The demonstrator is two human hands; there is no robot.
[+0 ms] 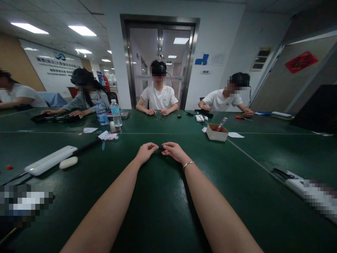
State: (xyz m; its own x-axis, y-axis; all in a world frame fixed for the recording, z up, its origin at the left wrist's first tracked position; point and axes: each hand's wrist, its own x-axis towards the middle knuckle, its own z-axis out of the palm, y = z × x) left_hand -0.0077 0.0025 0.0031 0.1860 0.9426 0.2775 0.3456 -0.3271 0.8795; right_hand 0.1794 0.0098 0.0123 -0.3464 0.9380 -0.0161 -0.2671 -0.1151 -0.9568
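Note:
Both arms reach forward over the green tabletop (158, 196). Between my fingertips is a small black object (160, 147) with a light, shiny end on its left side; its kind is too small to make out. My left hand (146, 153) pinches that light end between thumb and fingers. On the black end, my right hand (173, 151) is closed with thumb and forefinger, its other fingers curled below. A silver bracelet circles the right wrist. The fingers cover part of the object.
To the left lie a white power strip (51, 161) and a white mouse-shaped item (68, 162). Two water bottles (116, 113) stand beyond. A small open box (216, 133) is at right, with a cable (250, 157) running past it. Several people sit around the table.

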